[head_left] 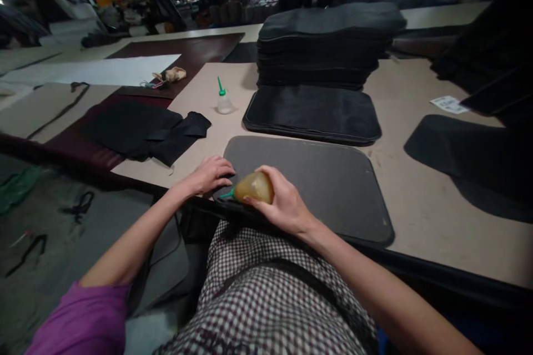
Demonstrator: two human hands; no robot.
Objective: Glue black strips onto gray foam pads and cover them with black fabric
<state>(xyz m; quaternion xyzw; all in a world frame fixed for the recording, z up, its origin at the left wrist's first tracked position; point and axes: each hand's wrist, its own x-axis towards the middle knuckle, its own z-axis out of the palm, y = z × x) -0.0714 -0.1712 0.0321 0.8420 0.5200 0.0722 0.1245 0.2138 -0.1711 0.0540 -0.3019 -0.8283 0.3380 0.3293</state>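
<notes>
My right hand [283, 205] is closed round a small yellowish squeeze bottle [255, 187] with a green nozzle that points left along the near edge of a grey mat [316, 177]. The mat lies flat at the table's front edge. My left hand [210, 173] rests on the mat's near left corner, fingers curled down and pressing the edge, with nothing in them that I can see. The nozzle tip sits just right of those fingers.
A second bottle with a green nozzle [224, 101] stands further back. A black mat [312, 113] lies behind the grey one, with a tall stack of black mats [325, 44] beyond it. Black fabric pieces [145, 130] lie left, another black mat [470, 155] right.
</notes>
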